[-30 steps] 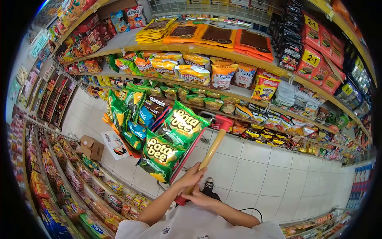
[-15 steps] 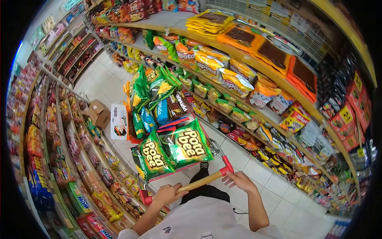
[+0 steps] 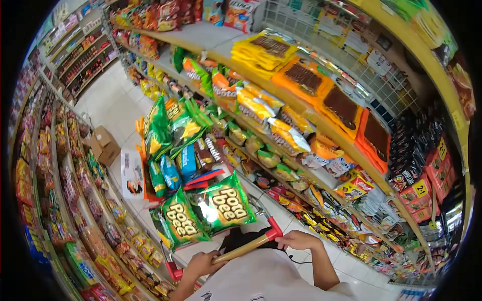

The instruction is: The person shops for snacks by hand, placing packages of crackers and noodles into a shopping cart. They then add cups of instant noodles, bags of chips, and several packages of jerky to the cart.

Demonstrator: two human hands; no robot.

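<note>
My left hand is closed around the left part of the wooden handle of a shopping cart. Beside the red joint at the handle's right end is my right hand, its fingers loosely stretched and not wrapped round anything. Two green Pota Bee snack bags lie at the near end of the cart. Behind them sit a blue packet, a brown Garuda packet and more green bags. A white printed card sticks out at the cart's left side.
Snack shelves line the left of the aisle. On the right, a shelf holds yellow and orange packs above hanging and stacked chip bags. A cardboard box stands on the tiled floor ahead on the left.
The cart's load and handle have shifted left and down in view. My right hand has come closer to the handle's right end; my left hand keeps its hold.
</note>
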